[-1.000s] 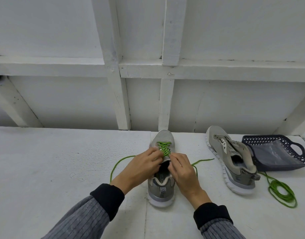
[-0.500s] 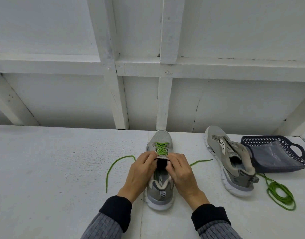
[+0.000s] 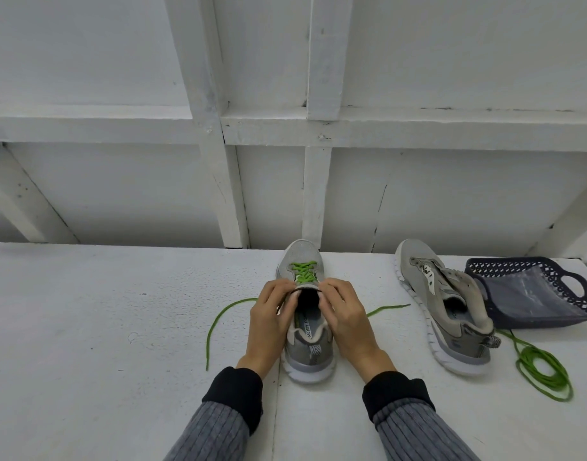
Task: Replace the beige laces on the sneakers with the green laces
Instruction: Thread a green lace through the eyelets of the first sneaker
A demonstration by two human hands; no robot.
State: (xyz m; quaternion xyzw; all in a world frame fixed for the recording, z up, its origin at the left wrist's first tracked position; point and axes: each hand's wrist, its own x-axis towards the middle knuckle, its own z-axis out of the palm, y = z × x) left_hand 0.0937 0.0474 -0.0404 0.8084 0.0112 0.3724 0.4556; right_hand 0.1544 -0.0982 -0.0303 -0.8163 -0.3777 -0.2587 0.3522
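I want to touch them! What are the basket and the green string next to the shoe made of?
The dark blue basket looks like hard, moulded plastic: its walls have a regular pattern of holes and a cut-out handle. Something clear and shiny, maybe a plastic bag, lies inside. The coiled green lace looks like woven cord, soft and matte, since it flops into loose loops on the white surface.

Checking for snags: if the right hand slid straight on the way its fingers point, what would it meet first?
Probably the green lace crossed over the sneaker tongue, just beyond the right hand; depth is unclear.
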